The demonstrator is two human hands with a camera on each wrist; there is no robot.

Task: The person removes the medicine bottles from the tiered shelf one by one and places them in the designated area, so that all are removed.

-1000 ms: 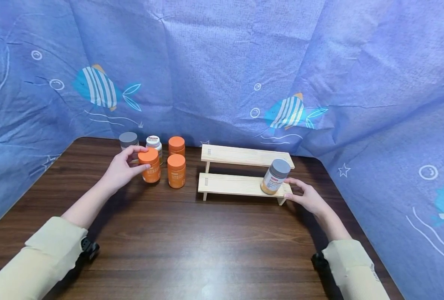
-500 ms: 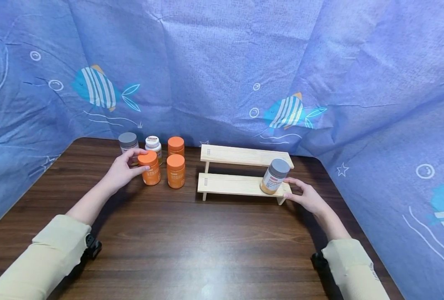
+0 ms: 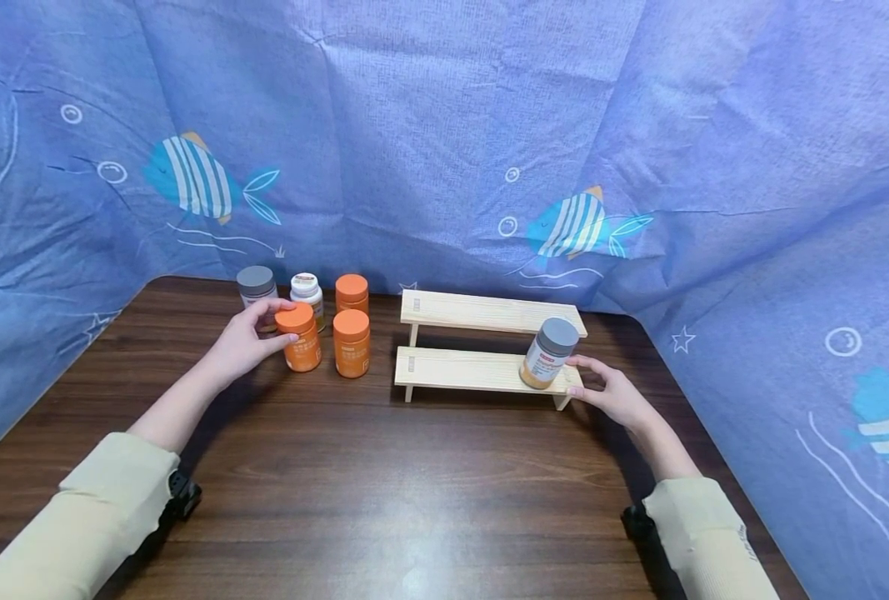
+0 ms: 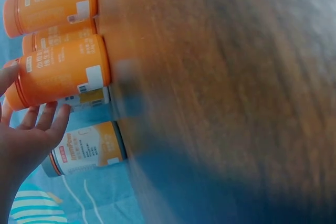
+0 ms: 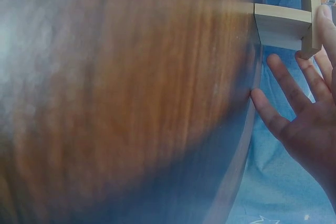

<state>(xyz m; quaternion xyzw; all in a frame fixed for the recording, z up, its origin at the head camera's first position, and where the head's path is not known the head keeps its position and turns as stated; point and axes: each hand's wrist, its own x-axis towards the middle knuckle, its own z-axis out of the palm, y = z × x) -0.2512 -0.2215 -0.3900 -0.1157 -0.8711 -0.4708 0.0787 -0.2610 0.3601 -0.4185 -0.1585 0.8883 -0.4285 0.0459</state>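
In the head view my left hand (image 3: 243, 346) holds an orange jar (image 3: 302, 346) at its orange lid, thumb in front and fingers behind. The jar stands upright on the table. My right hand (image 3: 615, 394) grips the right end of the lower board of a two-step wooden shelf (image 3: 459, 369), thumb at the front corner and fingers at the back. On that board, beside these fingers, stands a supplement jar (image 3: 544, 360) with a grey lid. In the right wrist view, the thumb and fingertips meet the end of the shelf (image 5: 283, 22); the other fingers are spread.
Behind the held jar stand another grey-lidded jar (image 3: 256, 283) and a white-capped bottle (image 3: 307, 292). Two more orange jars (image 3: 352, 350) are to its right, one behind the other. The shelf's upper board (image 3: 489, 312) rises at the back. A blue fish-print cloth (image 3: 429, 150) hangs behind the table.
My left hand has come down slightly with the orange jar since a second ago, and has barely moved in the last half second. My right hand keeps its place at the shelf end.
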